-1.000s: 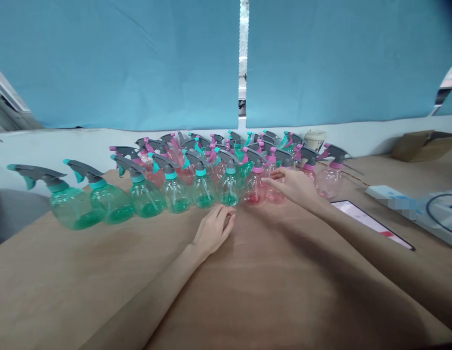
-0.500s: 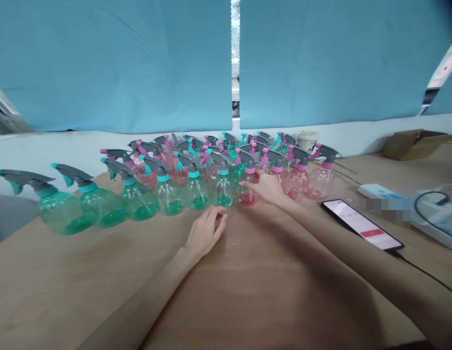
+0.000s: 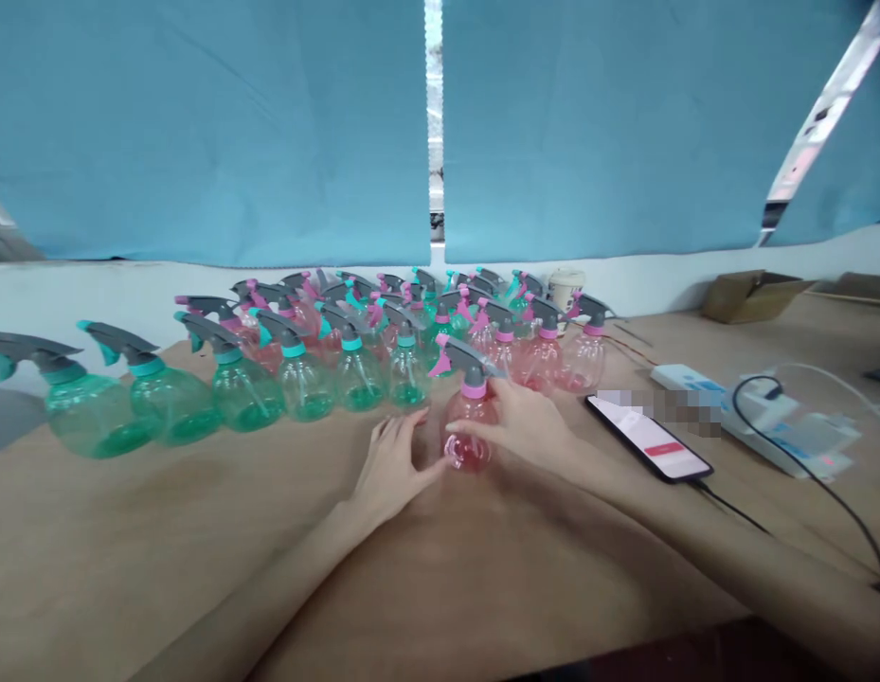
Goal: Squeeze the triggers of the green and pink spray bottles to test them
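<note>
A pink spray bottle (image 3: pixel 471 434) with a grey and pink nozzle stands upright in front of the rows. My right hand (image 3: pixel 529 423) is wrapped round its right side, thumb across the front. To the left of this bottle my left hand (image 3: pixel 395 464) is open, its thumb tip close to the lower part of the bottle; whether it touches is unclear. Behind them is a front row of green spray bottles (image 3: pixel 247 393) on the left and pink spray bottles (image 3: pixel 541 360) on the right, with several more bottles packed further back.
On the wooden table (image 3: pixel 162 549) at the right lie a phone (image 3: pixel 649 436) with a cable and a white power strip (image 3: pixel 738 417). A paper cup (image 3: pixel 565 287) stands behind the pink bottles. An open cardboard box (image 3: pixel 752 296) sits at the back right.
My right hand has brought the pink bottle out of the front row, nearer to me. My left hand has opened wider beside it. The camera view has shifted a little to the right.
</note>
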`<state>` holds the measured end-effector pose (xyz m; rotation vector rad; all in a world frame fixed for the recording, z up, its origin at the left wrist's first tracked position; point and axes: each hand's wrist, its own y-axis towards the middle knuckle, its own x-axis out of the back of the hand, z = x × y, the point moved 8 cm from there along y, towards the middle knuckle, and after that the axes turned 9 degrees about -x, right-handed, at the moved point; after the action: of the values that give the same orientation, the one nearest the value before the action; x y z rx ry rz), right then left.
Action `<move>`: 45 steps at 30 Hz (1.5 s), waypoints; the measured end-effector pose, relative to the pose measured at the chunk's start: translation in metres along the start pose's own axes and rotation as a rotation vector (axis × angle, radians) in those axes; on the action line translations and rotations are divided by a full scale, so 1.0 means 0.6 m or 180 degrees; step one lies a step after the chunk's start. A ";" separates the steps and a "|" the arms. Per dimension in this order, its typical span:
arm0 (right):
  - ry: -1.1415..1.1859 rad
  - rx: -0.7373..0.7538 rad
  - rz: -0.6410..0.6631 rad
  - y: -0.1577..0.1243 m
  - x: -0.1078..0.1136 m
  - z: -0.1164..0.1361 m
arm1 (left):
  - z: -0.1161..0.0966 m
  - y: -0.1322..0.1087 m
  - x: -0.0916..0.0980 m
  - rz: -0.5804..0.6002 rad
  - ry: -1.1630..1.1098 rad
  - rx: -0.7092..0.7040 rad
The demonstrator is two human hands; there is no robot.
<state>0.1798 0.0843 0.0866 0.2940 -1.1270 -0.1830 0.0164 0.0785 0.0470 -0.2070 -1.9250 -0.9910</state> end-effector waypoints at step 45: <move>0.2837 0.0202 0.0574 0.065 -0.020 -0.043 | -0.030 -0.008 -0.061 0.0844 0.0521 0.0007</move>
<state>0.1983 0.1284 0.0786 0.2837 -0.2704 0.1428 0.0464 0.0715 0.0194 -0.3591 -1.6986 -0.8034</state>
